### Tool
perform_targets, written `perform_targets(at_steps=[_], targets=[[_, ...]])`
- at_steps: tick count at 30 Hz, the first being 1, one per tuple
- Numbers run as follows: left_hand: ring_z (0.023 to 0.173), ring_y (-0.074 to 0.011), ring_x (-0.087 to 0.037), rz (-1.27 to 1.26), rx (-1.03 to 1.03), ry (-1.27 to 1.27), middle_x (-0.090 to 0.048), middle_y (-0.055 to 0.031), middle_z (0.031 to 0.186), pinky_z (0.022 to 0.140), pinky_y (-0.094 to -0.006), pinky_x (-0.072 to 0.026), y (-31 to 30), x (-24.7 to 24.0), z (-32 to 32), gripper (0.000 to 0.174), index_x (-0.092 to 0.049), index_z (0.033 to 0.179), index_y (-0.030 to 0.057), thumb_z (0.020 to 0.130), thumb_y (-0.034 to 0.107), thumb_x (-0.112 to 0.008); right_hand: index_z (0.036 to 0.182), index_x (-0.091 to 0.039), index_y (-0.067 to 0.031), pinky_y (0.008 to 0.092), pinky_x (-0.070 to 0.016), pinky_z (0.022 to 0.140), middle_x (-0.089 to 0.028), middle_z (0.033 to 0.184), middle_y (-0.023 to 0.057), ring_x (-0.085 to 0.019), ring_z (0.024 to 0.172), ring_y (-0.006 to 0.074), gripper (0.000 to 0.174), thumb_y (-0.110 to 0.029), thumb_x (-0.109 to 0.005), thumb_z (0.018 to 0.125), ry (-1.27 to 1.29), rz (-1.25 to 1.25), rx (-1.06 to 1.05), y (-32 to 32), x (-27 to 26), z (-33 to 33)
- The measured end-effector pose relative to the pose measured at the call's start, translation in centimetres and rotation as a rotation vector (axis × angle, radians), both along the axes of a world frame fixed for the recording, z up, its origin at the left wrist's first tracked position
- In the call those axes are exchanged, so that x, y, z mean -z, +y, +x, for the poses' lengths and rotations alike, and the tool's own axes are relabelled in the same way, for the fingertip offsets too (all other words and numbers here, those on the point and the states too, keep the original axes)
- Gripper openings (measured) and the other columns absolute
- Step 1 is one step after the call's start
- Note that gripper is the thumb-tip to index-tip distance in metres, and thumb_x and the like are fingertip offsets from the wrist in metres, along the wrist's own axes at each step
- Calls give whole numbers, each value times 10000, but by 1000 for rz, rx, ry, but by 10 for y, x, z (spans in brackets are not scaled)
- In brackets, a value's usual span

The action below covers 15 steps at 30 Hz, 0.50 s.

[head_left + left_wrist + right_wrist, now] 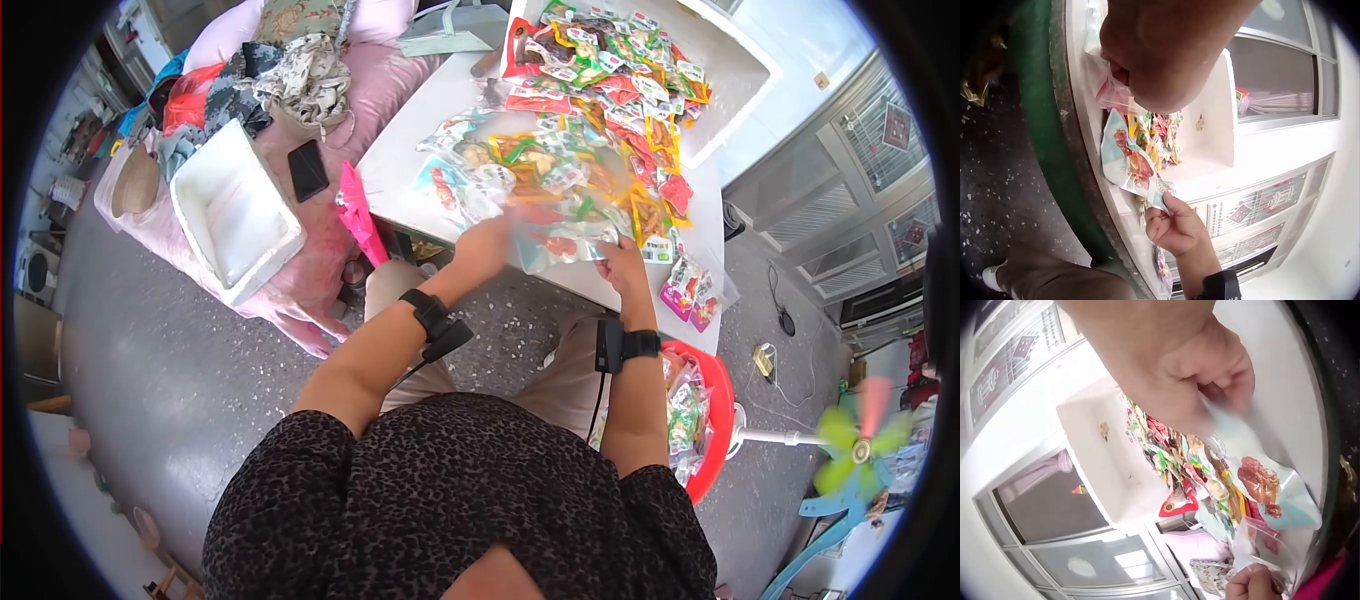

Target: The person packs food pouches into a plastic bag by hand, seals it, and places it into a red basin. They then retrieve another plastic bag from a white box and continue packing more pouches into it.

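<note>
My right hand pinches one corner of a pale blue and white food packet printed with reddish-brown meat pieces. The packet stretches out over the table's near edge, towards my left hand. Curled fingers of that left hand hold a clear plastic bag with something pinkish-red in it. In the right wrist view the bag's open-looking side lies close beside the packet's far end. Beyond both hands, several colourful snack packets are spread on the white table.
A white foam box heaped with packets stands at the table's back. Two pink packets lie at the right corner. Below is a red basin of packets, near a fan. An empty foam box and a phone rest on the left.
</note>
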<state>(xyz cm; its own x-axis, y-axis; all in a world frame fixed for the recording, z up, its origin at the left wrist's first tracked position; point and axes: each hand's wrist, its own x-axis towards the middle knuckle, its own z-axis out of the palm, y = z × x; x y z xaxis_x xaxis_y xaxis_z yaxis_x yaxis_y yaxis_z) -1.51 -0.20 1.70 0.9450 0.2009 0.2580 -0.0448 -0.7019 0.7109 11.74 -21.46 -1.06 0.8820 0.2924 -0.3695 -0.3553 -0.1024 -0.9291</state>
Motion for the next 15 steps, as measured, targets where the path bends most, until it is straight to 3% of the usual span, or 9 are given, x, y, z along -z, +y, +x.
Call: perform_targets(at_steps=[3, 5, 7, 15], targets=[[802, -303, -503, -87, 81, -44, -531, -133, 818, 693, -387, -399, -6, -49, -15, 220, -506, 940, 80, 764, 157, -400, 940, -418, -29, 212, -420, 417, -535, 736, 76, -557, 599, 171, 220, -94, -509, 750, 71, 224, 47, -6, -13, -28], [818, -283, -513, -56, 107, -27, -541, -108, 853, 694, -367, -402, -6, -54, -17, 241, -493, 976, 110, 776, 163, -369, 978, -389, -37, 255, -457, 459, -552, 796, 106, -574, 653, 206, 222, -95, -476, 782, 124, 299, 82, -16, -7, -39], [850, -241, -533, 39, 111, 44, -560, -57, 929, 697, -320, -408, -5, -53, -16, 306, -466, 1062, 171, 799, 170, -307, 975, -397, -35, 266, -467, 478, -555, 814, 116, -575, 658, 213, 214, -105, -476, 789, 138, 407, 113, -21, -7, -55], [751, -304, -518, 229, -53, 72, -538, -142, 773, 649, -402, -407, -9, 1, 6, 179, -511, 857, 77, 763, 168, -388, 967, -430, -45, 265, -479, 518, -561, 815, 93, -574, 669, 185, 171, -102, -453, 807, 98, 507, 101, -8, -6, -84]])
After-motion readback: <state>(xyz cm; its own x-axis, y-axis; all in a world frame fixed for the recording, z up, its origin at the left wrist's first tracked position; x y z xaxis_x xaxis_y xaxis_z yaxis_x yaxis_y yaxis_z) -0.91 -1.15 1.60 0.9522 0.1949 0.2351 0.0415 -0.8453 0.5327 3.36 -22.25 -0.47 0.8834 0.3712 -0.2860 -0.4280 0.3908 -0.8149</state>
